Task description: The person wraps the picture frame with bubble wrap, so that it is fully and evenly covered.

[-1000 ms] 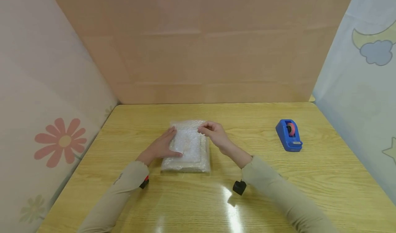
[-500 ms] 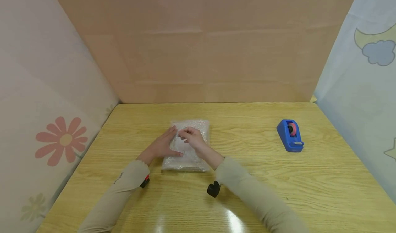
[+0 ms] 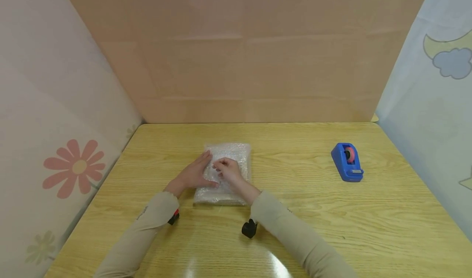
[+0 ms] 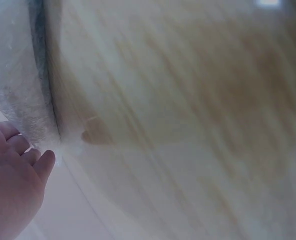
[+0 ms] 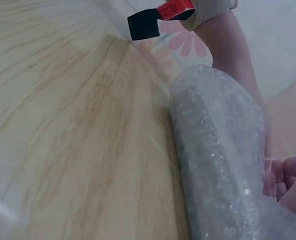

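Observation:
A flat rectangular package in bubble wrap [image 3: 236, 151], with a pale inner item showing through, lies on the wooden table. My left hand [image 3: 193, 174] rests on its left side, fingers stretched and thumb spread across the top. Over the middle of the package is my right hand [image 3: 228, 170], its fingers bent and the thumb close to the index finger. Whether those fingertips pinch a piece of the wrap or tape is too small to tell. In the left wrist view the left hand [image 4: 12, 175] lies along the wrapped edge.
To the right stands a blue tape dispenser [image 3: 346, 162] with a pink roll. Black camera mounts sit under both wrists. A brown panel [image 3: 243, 73] closes the back of the table [image 3: 295, 155], and patterned sheets hang on both sides.
My right hand has moved left from the package's right side to its middle, then slightly nearer to me. The left hand has stayed on the package.

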Demonstrator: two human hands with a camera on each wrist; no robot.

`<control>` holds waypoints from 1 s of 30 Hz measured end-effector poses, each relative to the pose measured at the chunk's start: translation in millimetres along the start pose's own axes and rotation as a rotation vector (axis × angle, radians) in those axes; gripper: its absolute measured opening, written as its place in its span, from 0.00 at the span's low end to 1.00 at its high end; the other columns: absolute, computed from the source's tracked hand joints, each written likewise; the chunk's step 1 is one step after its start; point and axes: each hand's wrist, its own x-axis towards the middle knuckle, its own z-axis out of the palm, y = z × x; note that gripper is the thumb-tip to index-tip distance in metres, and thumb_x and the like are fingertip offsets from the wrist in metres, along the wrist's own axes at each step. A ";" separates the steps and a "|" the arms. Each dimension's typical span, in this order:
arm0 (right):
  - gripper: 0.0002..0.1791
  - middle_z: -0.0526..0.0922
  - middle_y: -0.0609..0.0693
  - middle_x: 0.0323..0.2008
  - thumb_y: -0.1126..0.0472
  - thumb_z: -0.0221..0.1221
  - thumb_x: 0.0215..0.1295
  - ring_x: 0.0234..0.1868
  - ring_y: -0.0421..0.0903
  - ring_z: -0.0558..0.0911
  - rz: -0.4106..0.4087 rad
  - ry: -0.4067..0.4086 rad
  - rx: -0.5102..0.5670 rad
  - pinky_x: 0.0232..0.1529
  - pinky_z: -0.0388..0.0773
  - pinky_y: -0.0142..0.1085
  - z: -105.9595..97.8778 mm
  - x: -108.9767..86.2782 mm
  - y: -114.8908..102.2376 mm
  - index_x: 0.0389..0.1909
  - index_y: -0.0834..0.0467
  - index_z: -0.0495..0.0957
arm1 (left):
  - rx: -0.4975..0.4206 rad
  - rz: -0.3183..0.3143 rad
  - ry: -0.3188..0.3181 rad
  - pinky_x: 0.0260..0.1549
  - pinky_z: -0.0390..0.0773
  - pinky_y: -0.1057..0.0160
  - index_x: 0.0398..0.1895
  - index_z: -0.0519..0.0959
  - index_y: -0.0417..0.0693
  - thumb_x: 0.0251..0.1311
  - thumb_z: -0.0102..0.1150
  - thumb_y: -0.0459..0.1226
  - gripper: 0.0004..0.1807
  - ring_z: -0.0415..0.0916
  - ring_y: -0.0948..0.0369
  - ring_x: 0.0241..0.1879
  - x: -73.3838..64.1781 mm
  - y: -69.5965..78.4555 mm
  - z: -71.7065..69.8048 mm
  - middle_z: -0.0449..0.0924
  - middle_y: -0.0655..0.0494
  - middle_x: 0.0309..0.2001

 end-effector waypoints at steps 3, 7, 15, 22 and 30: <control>0.09 0.81 0.57 0.31 0.66 0.54 0.61 0.29 0.40 0.75 -0.012 0.023 -0.023 0.29 0.76 0.30 0.3 0.0 3.0 0.36 0.71 0.76 | 0.011 0.008 0.004 0.64 0.49 0.49 0.70 0.45 0.39 0.37 0.60 0.67 0.64 0.33 0.54 0.70 0.2 -0.1 0.2 0.35 0.50 0.72; 0.07 0.78 0.51 0.24 0.68 0.55 0.60 0.24 0.37 0.73 -0.057 0.029 -0.090 0.24 0.73 0.27 -0.3 0.6 6.6 0.32 0.70 0.76 | 0.016 0.009 0.007 0.64 0.49 0.50 0.70 0.45 0.38 0.37 0.60 0.67 0.63 0.34 0.54 0.70 0.0 -0.2 0.2 0.35 0.49 0.72; 0.06 0.71 0.46 0.18 0.68 0.55 0.60 0.17 0.36 0.69 -0.129 0.038 -0.219 0.19 0.67 0.24 -0.9 1.9 11.7 0.29 0.69 0.77 | 0.024 0.000 0.006 0.64 0.49 0.50 0.70 0.45 0.40 0.37 0.59 0.68 0.63 0.34 0.55 0.70 -0.3 -1.5 0.4 0.36 0.51 0.72; 0.06 0.75 0.50 0.20 0.67 0.56 0.60 0.19 0.37 0.71 -0.182 0.058 -0.355 0.21 0.72 0.26 -1.0 0.2 12.4 0.29 0.67 0.77 | 0.035 0.006 0.003 0.64 0.49 0.50 0.70 0.46 0.39 0.37 0.60 0.67 0.63 0.34 0.54 0.70 0.6 -0.4 0.3 0.36 0.49 0.72; 0.07 0.80 0.53 0.26 0.70 0.63 0.47 0.27 0.42 0.77 -0.262 0.065 -0.486 0.29 0.75 0.28 -0.3 -2.7 15.0 0.29 0.65 0.77 | 0.051 0.007 -0.002 0.64 0.49 0.50 0.69 0.46 0.38 0.37 0.62 0.65 0.63 0.34 0.54 0.70 0.6 1.8 -0.7 0.36 0.48 0.72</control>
